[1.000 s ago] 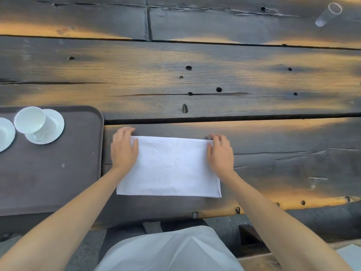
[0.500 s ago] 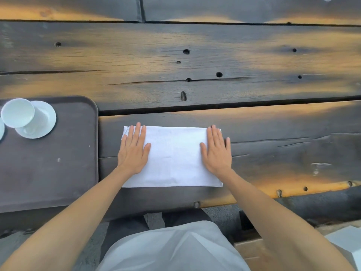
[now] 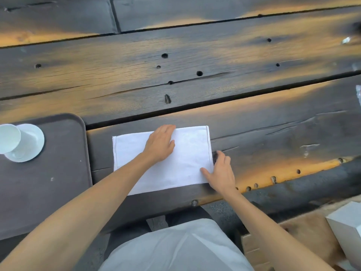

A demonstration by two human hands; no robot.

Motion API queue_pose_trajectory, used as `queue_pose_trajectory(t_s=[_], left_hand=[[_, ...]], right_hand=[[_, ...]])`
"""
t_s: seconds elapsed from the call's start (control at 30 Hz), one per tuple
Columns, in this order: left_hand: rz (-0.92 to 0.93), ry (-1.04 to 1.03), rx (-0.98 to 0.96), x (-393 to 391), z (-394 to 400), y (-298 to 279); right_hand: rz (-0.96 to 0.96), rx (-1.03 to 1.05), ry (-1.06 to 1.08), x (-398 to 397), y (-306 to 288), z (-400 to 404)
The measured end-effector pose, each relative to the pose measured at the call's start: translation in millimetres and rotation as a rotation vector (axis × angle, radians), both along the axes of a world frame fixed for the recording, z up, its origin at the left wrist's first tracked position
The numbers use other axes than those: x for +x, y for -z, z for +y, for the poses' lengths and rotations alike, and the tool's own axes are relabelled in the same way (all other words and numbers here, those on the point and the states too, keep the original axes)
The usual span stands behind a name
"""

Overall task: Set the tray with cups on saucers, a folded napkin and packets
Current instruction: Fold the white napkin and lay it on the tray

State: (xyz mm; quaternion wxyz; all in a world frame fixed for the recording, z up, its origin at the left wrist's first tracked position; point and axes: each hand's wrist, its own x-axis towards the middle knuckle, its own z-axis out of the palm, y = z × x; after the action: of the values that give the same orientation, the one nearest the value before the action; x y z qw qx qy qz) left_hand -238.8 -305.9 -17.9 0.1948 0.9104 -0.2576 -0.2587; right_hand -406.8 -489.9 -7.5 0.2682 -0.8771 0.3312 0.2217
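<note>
Readable text: none in this view.
Napkin [image 3: 175, 153]: plain white cloth with a stitched hem; it bears no print, monogram or label.
Tray [image 3: 48, 182]: plain dark face with a few pale specks; it bears no brand mark or number.
Cup [image 3: 8, 137]: plain white; no lettering shows.
Saucer [image 3: 34, 142]: plain white; no lettering shows.
Surface [image 3: 195, 85]: dark weathered planks with round holes and cracks; no sign or stamp shows.
White box [image 3: 347, 229]: the faces that show at the lower right edge are blank.
</note>
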Motion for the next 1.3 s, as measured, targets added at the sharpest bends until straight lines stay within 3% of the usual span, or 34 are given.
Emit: queue_pose_trajectory(t_s=[0.27, 0.37, 0.67, 0.87, 1.13, 1.3], left_hand=[[-0.015, 0.263, 0.134, 26.7, -95.4, -6.4], [0.088, 0.220, 0.100, 34.8, -111.4, -1.7], [0.329, -0.005, -0.226, 82.9, -92.2, -0.8], [0.329, -0.297, -0.350, 132.2, -27.8, -20.5], [0.173, -0.718, -0.398, 171.4, 96.6, -33.8], [0.149, -0.753, -0.351, 170.7, 144.6, -36.8]], right_hand=[[0.129, 0.043, 0.191, -16.8, 4.7, 8.8], [0.159, 0.126, 0.247, -14.8, 4.8, -1.5], [-0.071, 0.509, 0.508, 8.3, 0.6, -48.4], [-0.178, 0.352, 0.300, 120.8, -6.7, -77.2], [-0.311, 0.489, 0.071, 297.8, -13.7, -10.5], [-0.366, 0.371, -0.141, 324.9, -20.9, 38.6]])
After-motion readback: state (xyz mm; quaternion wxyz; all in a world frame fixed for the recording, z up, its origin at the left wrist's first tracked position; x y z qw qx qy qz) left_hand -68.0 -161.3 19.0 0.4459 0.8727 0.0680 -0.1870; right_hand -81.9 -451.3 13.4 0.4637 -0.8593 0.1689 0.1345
